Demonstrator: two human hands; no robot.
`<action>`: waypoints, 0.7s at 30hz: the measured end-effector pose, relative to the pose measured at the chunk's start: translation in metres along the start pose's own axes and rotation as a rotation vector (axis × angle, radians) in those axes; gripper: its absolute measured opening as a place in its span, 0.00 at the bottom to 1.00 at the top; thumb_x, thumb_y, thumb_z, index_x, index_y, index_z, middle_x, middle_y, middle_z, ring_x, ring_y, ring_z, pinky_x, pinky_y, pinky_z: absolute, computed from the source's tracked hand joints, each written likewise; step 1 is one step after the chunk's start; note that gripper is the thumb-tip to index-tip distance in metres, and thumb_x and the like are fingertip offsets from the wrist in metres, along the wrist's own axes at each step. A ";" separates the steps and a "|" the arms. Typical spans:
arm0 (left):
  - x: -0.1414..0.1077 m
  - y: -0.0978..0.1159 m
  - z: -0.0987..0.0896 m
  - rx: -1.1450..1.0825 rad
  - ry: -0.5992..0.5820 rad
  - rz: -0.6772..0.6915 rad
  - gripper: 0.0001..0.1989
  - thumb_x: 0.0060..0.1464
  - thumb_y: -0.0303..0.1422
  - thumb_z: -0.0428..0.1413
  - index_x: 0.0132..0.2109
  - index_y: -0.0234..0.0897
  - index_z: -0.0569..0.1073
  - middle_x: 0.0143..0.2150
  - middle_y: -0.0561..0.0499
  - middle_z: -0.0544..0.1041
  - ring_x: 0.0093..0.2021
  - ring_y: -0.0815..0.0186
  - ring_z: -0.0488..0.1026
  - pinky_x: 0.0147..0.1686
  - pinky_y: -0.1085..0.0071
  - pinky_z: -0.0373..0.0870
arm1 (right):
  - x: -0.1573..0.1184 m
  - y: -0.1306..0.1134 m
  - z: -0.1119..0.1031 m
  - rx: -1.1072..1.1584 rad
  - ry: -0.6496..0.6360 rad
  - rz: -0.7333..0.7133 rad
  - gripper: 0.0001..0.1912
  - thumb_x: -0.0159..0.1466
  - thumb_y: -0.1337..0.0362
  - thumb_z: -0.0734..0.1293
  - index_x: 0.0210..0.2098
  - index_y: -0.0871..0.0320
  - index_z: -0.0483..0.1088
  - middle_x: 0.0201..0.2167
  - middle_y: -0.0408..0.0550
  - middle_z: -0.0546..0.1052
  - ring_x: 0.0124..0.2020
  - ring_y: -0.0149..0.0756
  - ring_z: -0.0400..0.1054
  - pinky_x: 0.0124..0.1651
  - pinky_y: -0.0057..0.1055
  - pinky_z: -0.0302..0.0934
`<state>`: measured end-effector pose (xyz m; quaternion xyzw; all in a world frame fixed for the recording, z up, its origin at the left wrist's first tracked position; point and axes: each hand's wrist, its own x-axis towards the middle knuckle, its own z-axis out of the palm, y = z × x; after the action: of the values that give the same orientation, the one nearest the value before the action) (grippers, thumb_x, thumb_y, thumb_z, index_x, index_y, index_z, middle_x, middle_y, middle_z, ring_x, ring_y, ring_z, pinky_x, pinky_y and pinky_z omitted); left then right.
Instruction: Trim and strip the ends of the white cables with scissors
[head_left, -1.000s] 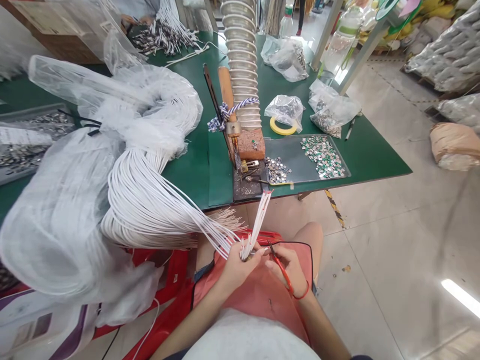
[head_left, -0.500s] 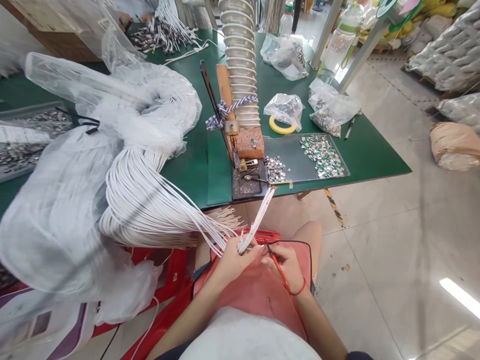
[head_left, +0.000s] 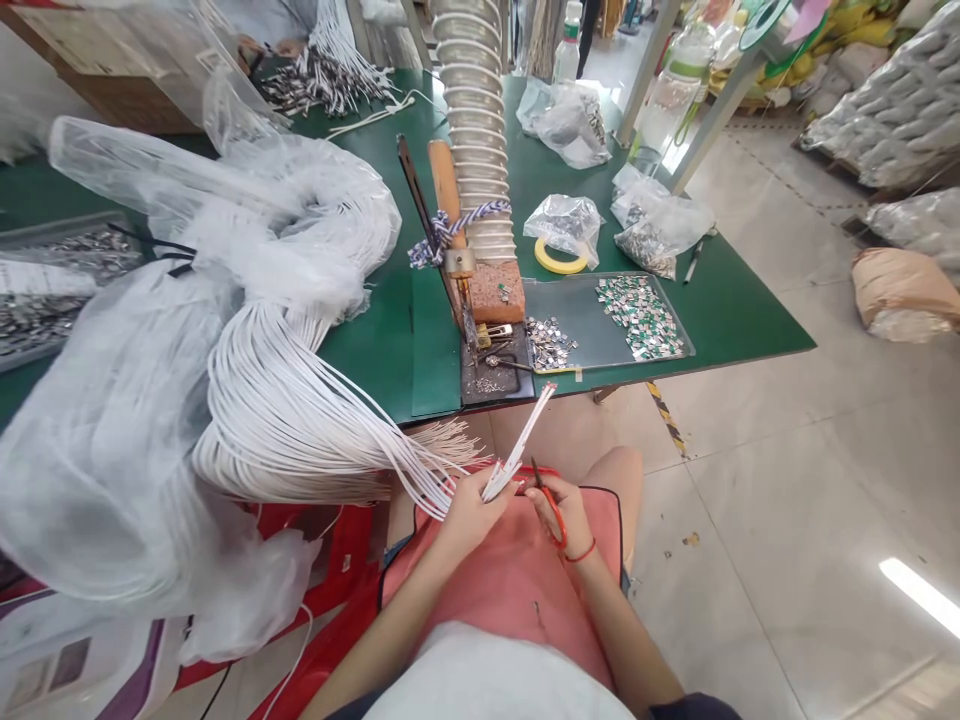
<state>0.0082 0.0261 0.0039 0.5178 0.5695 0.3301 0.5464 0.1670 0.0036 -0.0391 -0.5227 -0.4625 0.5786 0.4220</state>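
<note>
My left hand (head_left: 478,508) is closed around several white cables (head_left: 424,478), whose cut ends (head_left: 534,425) stick up past the fingers toward the table. These cables run back to a large bundle of white cable (head_left: 262,385) on the left. In my right hand (head_left: 568,515) is a pair of tweezers or small scissors with red handles (head_left: 555,520) and a dark tip pointing up. The right fingertips are close to the left ones, beside the cable ends; what they pinch there is too small to make out. Both hands are above a pink apron (head_left: 517,590) on my lap.
On the green table (head_left: 757,315) stand a clear ribbed hose (head_left: 474,130), a soldering iron with a wooden handle (head_left: 445,185) and a brick (head_left: 499,290). A tray (head_left: 581,300) holds small connectors. Bags of parts (head_left: 649,225) and yellow tape (head_left: 561,262) lie behind. A co-worker's hands (head_left: 289,47) show at the back.
My right hand has shifted slightly, with the red-handled tool turned more upright. The cable ends tilt a little further right. The whole view has moved slightly.
</note>
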 end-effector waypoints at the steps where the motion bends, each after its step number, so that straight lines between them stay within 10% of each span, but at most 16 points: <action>1: 0.000 -0.001 0.000 -0.001 -0.009 -0.002 0.13 0.50 0.39 0.56 0.25 0.33 0.72 0.21 0.55 0.66 0.24 0.70 0.60 0.27 0.73 0.58 | 0.000 0.004 -0.001 0.021 0.016 0.023 0.21 0.60 0.46 0.67 0.29 0.60 0.72 0.14 0.36 0.59 0.13 0.24 0.46 0.17 0.24 0.43; 10: 0.003 -0.005 0.000 -0.160 -0.074 -0.110 0.25 0.53 0.48 0.55 0.46 0.30 0.78 0.30 0.47 0.77 0.18 0.72 0.59 0.19 0.73 0.57 | -0.003 0.000 -0.007 0.022 0.113 0.079 0.20 0.62 0.47 0.66 0.31 0.60 0.70 0.12 0.34 0.58 0.14 0.25 0.48 0.18 0.24 0.45; 21: -0.009 0.002 0.002 -0.240 -0.200 -0.111 0.26 0.52 0.53 0.55 0.35 0.31 0.76 0.17 0.59 0.59 0.19 0.74 0.53 0.20 0.75 0.50 | -0.008 -0.030 -0.006 0.109 0.211 0.029 0.17 0.61 0.50 0.68 0.30 0.59 0.70 0.12 0.34 0.59 0.14 0.25 0.50 0.19 0.26 0.46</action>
<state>0.0088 0.0174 0.0077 0.4467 0.4963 0.3118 0.6760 0.1741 0.0028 -0.0086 -0.5636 -0.3760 0.5505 0.4878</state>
